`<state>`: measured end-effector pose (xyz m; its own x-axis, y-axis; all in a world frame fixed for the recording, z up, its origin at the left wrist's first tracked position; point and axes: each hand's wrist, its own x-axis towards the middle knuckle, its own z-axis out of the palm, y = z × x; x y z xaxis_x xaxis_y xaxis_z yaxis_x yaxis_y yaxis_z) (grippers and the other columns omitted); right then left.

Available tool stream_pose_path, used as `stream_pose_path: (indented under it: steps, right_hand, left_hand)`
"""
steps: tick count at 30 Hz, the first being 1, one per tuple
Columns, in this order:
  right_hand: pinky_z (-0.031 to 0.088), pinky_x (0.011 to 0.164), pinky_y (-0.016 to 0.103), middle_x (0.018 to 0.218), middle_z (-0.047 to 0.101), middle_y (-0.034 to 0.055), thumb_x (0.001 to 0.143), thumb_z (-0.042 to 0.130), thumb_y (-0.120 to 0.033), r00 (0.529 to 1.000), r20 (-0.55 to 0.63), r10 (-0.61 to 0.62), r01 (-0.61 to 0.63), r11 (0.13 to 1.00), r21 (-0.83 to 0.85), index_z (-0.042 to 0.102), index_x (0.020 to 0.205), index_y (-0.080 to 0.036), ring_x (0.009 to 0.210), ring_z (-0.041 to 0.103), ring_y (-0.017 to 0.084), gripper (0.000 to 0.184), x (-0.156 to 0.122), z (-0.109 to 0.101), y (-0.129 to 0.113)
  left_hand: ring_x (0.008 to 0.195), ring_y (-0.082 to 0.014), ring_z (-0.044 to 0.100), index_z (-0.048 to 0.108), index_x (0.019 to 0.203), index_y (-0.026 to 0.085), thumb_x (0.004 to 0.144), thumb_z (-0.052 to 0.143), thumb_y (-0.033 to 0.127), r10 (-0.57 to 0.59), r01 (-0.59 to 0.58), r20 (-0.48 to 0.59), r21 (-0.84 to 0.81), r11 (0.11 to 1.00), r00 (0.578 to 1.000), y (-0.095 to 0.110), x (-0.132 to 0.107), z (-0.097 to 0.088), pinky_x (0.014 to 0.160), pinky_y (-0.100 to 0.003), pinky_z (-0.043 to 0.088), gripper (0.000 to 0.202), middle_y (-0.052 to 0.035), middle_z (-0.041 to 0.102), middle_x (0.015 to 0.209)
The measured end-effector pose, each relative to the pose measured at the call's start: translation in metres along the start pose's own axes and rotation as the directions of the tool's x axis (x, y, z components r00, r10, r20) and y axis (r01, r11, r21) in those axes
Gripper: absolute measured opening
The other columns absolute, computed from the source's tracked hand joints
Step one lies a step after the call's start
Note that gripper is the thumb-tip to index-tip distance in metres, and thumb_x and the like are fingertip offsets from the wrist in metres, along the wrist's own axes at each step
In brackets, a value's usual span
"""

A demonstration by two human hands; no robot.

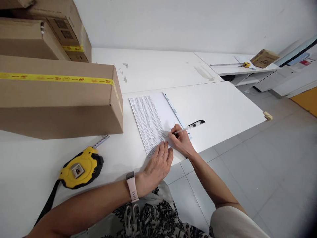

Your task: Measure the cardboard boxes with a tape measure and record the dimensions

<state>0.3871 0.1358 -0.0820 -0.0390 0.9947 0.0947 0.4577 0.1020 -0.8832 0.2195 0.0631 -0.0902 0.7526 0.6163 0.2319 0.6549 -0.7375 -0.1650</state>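
My right hand point(180, 140) is closed around a pen point(190, 126) with a clear barrel and black cap end. Its tip meets a white sheet of paper point(158, 105) that bears several columns of small handwritten lines. Flat on the lower edge of the sheet rests my left hand point(159, 162), fingers stretched out, with a pink-strapped watch on the wrist. Under the sheet's right side a pale blue printed strip point(173, 107) shows. To the left of my left hand lies a yellow and black tape measure point(80, 168), a short length of its blade pulled out.
A long cardboard box point(59, 96) with yellow tape stands on the white table point(223, 102) at left, more boxes point(49, 29) behind it. Far right, another surface holds a small box point(264, 59) and a second tape measure point(246, 64). Tiled floor point(262, 158) lies beyond the table's edge.
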Motion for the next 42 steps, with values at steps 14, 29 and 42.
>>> stream_pose_path:
  steps: [14, 29, 42]
  right_hand:
    - [0.028, 0.052, 0.028, 0.056, 0.037, -0.0074, 0.084, 0.057, -0.022, 1.0, -0.017, 0.009, -0.009, 1.0, -0.023, 0.042, 0.072, -0.024, 0.053, 0.035, 0.012, 0.019, 0.0, 0.0, -0.001]
    - [0.048, 0.092, 0.046, 0.112, 0.063, 0.0142, 0.093, 0.037, -0.012, 0.958, -0.048, -0.284, 0.227, 0.847, -0.481, 0.066, 0.125, -0.023, 0.104, 0.056, 0.03, 0.044, 0.01, 0.008, 0.019]
    - [0.05, 0.085, 0.053, 0.111, 0.069, 0.0171, 0.094, 0.037, -0.019, 0.906, -0.168, -0.39, 0.256, 0.817, -0.517, 0.052, 0.144, -0.018, 0.104, 0.058, 0.035, 0.052, 0.007, 0.019, 0.019]
  left_hand:
    - [0.137, -0.0371, 0.053, 0.052, 0.141, -0.002, 0.095, 0.049, 0.021, 0.019, -0.019, 0.026, 0.005, 1.0, 0.999, -0.002, 0.001, -0.007, 0.115, -0.047, 0.042, 0.051, -0.0304, 0.055, 0.146]
    - [0.147, -0.0391, 0.039, 0.045, 0.144, 0.005, 0.092, 0.064, 0.042, -0.11, 0.102, -0.032, -0.189, 0.977, 0.993, -0.014, -0.029, -0.039, 0.116, -0.052, 0.041, 0.067, -0.0274, 0.045, 0.154]
    - [0.128, -0.0426, 0.053, 0.042, 0.146, 0.01, 0.074, 0.078, 0.041, -0.841, 0.806, -0.029, -0.27, 0.527, 0.54, -0.108, -0.167, -0.044, 0.104, -0.063, 0.045, 0.086, -0.0243, 0.058, 0.137]
